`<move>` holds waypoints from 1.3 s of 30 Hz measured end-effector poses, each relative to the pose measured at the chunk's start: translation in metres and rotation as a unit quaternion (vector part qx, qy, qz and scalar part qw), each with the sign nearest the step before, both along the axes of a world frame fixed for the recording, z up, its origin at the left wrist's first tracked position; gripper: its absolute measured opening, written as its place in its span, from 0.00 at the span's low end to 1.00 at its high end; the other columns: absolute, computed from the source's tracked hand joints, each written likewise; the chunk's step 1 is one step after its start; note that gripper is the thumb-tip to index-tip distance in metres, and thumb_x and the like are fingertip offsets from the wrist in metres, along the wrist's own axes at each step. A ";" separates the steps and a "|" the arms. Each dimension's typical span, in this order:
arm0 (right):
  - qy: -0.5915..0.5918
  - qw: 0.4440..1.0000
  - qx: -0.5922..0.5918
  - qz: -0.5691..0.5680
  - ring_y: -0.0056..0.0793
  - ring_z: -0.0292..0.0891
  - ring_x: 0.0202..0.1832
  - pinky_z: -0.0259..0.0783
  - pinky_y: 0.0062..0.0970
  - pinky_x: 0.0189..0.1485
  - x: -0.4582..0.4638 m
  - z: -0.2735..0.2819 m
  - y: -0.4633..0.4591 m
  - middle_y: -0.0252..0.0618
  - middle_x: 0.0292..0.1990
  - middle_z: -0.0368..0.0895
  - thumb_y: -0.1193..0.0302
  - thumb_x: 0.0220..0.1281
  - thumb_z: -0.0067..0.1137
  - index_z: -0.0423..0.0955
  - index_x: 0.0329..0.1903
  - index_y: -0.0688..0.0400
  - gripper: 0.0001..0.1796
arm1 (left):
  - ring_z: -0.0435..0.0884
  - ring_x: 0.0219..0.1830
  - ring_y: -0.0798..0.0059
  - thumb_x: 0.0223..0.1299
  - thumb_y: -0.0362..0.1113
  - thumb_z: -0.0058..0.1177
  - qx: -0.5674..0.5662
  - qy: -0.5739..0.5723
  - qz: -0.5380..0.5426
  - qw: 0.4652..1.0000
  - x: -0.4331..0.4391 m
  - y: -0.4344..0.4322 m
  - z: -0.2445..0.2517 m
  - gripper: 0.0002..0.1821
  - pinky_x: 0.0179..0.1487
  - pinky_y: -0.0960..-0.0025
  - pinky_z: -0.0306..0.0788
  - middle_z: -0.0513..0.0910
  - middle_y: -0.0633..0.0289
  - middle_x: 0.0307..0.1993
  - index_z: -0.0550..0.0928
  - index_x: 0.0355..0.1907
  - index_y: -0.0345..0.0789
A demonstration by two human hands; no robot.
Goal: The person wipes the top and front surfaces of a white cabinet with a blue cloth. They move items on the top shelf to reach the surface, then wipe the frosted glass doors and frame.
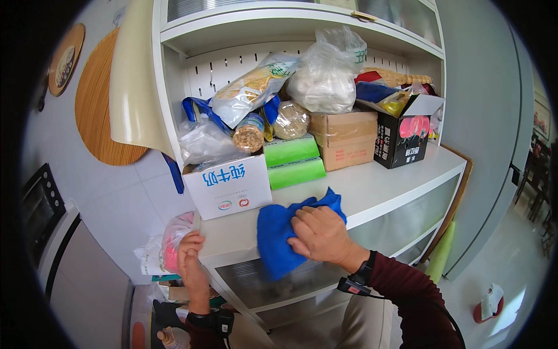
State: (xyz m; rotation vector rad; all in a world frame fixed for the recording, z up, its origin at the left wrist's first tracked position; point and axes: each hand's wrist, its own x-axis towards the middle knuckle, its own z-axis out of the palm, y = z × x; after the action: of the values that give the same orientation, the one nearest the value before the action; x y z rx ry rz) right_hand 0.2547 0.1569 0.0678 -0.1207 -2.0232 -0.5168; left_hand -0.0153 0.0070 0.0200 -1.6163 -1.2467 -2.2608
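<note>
My right hand (pixel 322 235) is closed on a blue cloth (pixel 279 235), bunching it against the front edge of a white cabinet top (pixel 231 235). The cloth's lower part hangs over the edge in front of a ribbed glass panel (pixel 244 279). At the cabinet's left front corner is my left hand (pixel 192 261), fingers loosely bent, with nothing seen in it. Whether its fingertips touch the corner is hard to tell. Just behind the cloth stand a white milk carton box (pixel 229 187) and two stacked green boxes (pixel 296 161).
Farther back are a brown cardboard box (pixel 348 139), a black printed box (pixel 401 139), a full plastic bag (pixel 324 78) and a jar (pixel 248 135). An upper cabinet (pixel 301 17) overhangs them. A grey tall panel (pixel 475 109) stands at the right. Bags (pixel 176 240) lie left of the cabinet.
</note>
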 end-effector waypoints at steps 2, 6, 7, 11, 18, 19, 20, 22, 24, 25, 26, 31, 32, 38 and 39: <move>0.014 1.000 -0.005 -0.014 0.40 0.79 0.41 0.71 0.34 0.42 0.015 0.000 0.009 0.43 0.38 0.81 0.60 0.48 0.66 0.77 0.36 0.61 0.18 | 0.72 0.58 0.59 0.67 0.34 0.40 -0.001 0.001 0.008 1.000 0.000 0.000 0.000 0.09 0.68 0.57 0.60 0.79 0.53 0.43 0.71 0.32 0.32; 0.042 0.998 0.008 -0.036 0.40 0.79 0.39 0.71 0.35 0.40 0.044 -0.001 0.029 0.43 0.36 0.80 0.58 0.51 0.63 0.77 0.34 0.61 0.18 | 0.73 0.58 0.59 0.68 0.34 0.39 0.000 0.000 0.024 1.000 0.000 0.001 -0.002 0.10 0.68 0.57 0.60 0.79 0.52 0.44 0.70 0.32 0.32; 0.053 0.998 0.007 -0.042 0.40 0.79 0.39 0.71 0.36 0.39 0.051 -0.001 0.034 0.43 0.35 0.80 0.58 0.52 0.63 0.77 0.34 0.61 0.18 | 0.73 0.58 0.59 0.68 0.35 0.39 0.002 -0.001 0.022 1.000 0.000 0.001 -0.003 0.10 0.68 0.57 0.60 0.79 0.51 0.44 0.70 0.32 0.32; 0.064 0.996 0.014 -0.056 0.39 0.78 0.39 0.70 0.35 0.40 0.075 -0.005 0.050 0.41 0.36 0.80 0.57 0.53 0.62 0.76 0.33 0.60 0.17 | 0.72 0.59 0.59 0.69 0.35 0.39 -0.017 0.016 0.066 0.998 -0.001 0.001 -0.003 0.10 0.68 0.56 0.60 0.79 0.51 0.44 0.70 0.33 0.32; 0.091 0.993 0.017 -0.075 0.38 0.75 0.37 0.69 0.35 0.43 0.115 -0.014 0.078 0.40 0.35 0.78 0.59 0.52 0.61 0.75 0.33 0.59 0.15 | 0.69 0.64 0.58 0.74 0.40 0.36 -0.033 -0.022 0.065 0.997 0.005 0.002 -0.004 0.13 0.70 0.54 0.57 0.78 0.52 0.46 0.69 0.34 0.34; 0.103 0.992 0.017 -0.074 0.38 0.75 0.37 0.69 0.35 0.43 0.121 -0.014 0.083 0.41 0.35 0.78 0.59 0.52 0.61 0.75 0.32 0.58 0.15 | 0.68 0.65 0.58 0.73 0.39 0.36 -0.024 -0.042 0.056 0.997 0.005 0.002 -0.004 0.13 0.71 0.53 0.56 0.77 0.53 0.46 0.69 0.34 0.34; 0.103 0.991 0.021 -0.081 0.39 0.75 0.37 0.69 0.35 0.42 0.128 -0.014 0.088 0.41 0.35 0.78 0.60 0.52 0.61 0.75 0.32 0.59 0.15 | 0.67 0.66 0.57 0.73 0.40 0.34 -0.029 -0.044 0.058 0.997 0.005 0.001 -0.004 0.13 0.71 0.53 0.56 0.77 0.53 0.47 0.69 0.35 0.34; 0.115 0.989 0.029 -0.093 0.39 0.75 0.36 0.69 0.36 0.42 0.147 -0.015 0.101 0.41 0.35 0.78 0.61 0.51 0.61 0.75 0.32 0.59 0.14 | 0.67 0.66 0.57 0.73 0.40 0.34 -0.023 -0.040 0.047 0.998 0.002 0.001 -0.005 0.13 0.71 0.52 0.56 0.77 0.53 0.46 0.68 0.35 0.34; 0.116 0.985 0.021 -0.125 0.40 0.75 0.37 0.69 0.37 0.44 0.168 -0.018 0.118 0.41 0.35 0.79 0.63 0.50 0.61 0.76 0.32 0.59 0.13 | 0.68 0.65 0.57 0.73 0.40 0.35 -0.018 -0.031 0.043 0.998 -0.001 0.004 -0.007 0.13 0.71 0.52 0.57 0.77 0.53 0.46 0.69 0.34 0.35; 0.113 0.984 0.008 -0.140 0.41 0.75 0.38 0.69 0.37 0.45 0.180 -0.023 0.125 0.41 0.35 0.79 0.63 0.50 0.61 0.76 0.32 0.59 0.12 | 0.68 0.65 0.58 0.73 0.41 0.36 -0.022 -0.021 0.051 0.998 -0.003 0.004 -0.009 0.13 0.70 0.52 0.57 0.77 0.53 0.45 0.69 0.34 0.35; 0.118 0.980 -0.003 -0.158 0.42 0.75 0.40 0.69 0.38 0.46 0.194 -0.029 0.132 0.42 0.36 0.79 0.65 0.49 0.60 0.76 0.33 0.59 0.12 | 0.68 0.64 0.58 0.73 0.41 0.36 -0.022 -0.013 0.064 0.998 -0.005 0.004 -0.011 0.14 0.70 0.52 0.58 0.77 0.53 0.45 0.69 0.34 0.35; 0.168 0.966 -0.066 -0.184 0.50 0.72 0.48 0.65 0.45 0.56 0.253 -0.038 0.175 0.48 0.42 0.79 0.67 0.60 0.50 0.78 0.40 0.62 0.13 | 0.72 0.59 0.58 0.72 0.42 0.41 0.007 0.019 0.072 0.997 -0.004 0.004 -0.008 0.14 0.69 0.52 0.59 0.78 0.53 0.42 0.71 0.33 0.34; 0.167 0.961 -0.084 -0.204 0.50 0.72 0.48 0.64 0.45 0.57 0.267 -0.038 0.185 0.48 0.41 0.78 0.65 0.63 0.48 0.78 0.41 0.62 0.15 | 0.72 0.59 0.57 0.72 0.41 0.40 0.005 0.024 0.089 0.996 0.000 0.004 -0.006 0.14 0.69 0.52 0.59 0.78 0.53 0.41 0.71 0.33 0.34; 0.206 0.915 -0.155 -0.310 0.50 0.71 0.50 0.63 0.41 0.59 0.356 -0.047 0.254 0.50 0.42 0.77 0.63 0.69 0.43 0.77 0.42 0.61 0.16 | 0.72 0.56 0.58 0.71 0.38 0.36 -0.009 0.009 0.113 0.994 0.019 0.002 0.004 0.12 0.68 0.53 0.59 0.79 0.52 0.41 0.69 0.32 0.34; 0.203 0.908 -0.159 -0.331 0.50 0.71 0.50 0.63 0.41 0.60 0.372 -0.047 0.265 0.50 0.43 0.78 0.63 0.70 0.43 0.77 0.42 0.61 0.16 | 0.72 0.56 0.58 0.71 0.38 0.36 -0.009 0.007 0.113 0.994 0.020 0.002 0.005 0.12 0.68 0.53 0.59 0.79 0.52 0.41 0.68 0.32 0.34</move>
State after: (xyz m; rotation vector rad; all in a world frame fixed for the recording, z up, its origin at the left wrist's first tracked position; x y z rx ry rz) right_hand 0.6265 0.4222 0.0205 -1.0562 -1.6023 -0.5131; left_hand 0.0045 0.0095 0.0246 -1.4139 -1.3731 -2.1032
